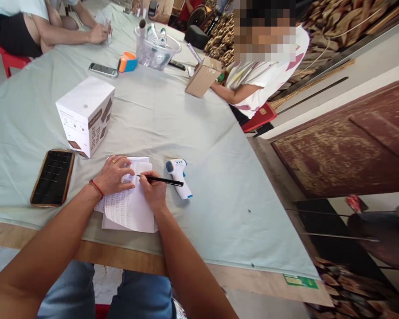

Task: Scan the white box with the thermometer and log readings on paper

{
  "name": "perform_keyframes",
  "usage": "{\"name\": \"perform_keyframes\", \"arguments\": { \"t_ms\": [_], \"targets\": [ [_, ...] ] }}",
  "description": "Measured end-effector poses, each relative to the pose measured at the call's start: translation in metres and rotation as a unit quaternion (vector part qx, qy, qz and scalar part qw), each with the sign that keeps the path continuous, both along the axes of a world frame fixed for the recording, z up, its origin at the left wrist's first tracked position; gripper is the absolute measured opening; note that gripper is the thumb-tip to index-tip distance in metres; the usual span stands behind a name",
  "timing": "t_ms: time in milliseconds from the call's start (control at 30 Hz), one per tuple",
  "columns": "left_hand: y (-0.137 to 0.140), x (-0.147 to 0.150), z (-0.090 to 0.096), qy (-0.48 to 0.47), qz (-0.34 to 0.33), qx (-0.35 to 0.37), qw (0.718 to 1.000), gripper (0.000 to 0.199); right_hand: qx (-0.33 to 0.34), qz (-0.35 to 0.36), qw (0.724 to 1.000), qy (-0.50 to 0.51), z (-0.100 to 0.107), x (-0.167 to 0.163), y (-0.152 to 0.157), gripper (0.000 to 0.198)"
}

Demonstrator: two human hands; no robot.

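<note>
A stack of white paper sheets (129, 212) covered with rows of small writing lies at the near edge of the cloth. My left hand (115, 175) rests on the sheets with its fingers spread. Held in my right hand (154, 190) is a black pen (162, 180), its tip at the upper part of the page. Just right of that hand lies a white and blue infrared thermometer (179, 177). To the left are a smartphone (52, 178) in a brown case and, behind it, a white "Super Meal" box (83, 115).
Farther back stand a clear plastic basket (171, 48) with bottles, an orange and blue object (127, 62) and another phone (103, 69). Across on the right, a person sits by a cardboard box (203, 76). Other people sit at the far left and back. The pale green tablecloth (226, 208) covers the table.
</note>
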State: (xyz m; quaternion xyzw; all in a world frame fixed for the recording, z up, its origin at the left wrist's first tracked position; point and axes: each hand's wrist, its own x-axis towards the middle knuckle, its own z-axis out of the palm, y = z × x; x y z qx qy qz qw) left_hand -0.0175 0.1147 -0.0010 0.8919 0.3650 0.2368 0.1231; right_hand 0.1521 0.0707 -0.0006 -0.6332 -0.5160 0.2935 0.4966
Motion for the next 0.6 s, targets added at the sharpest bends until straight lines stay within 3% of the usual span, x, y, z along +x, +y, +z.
{"name": "perform_keyframes", "arguments": {
  "t_ms": [600],
  "targets": [
    [0.0003,-0.0001,0.0004,-0.002,0.002,-0.001,1.000,0.027,-0.002,0.004,1.000,-0.002,0.0005,0.0002,0.0003,0.020]
  ]
}}
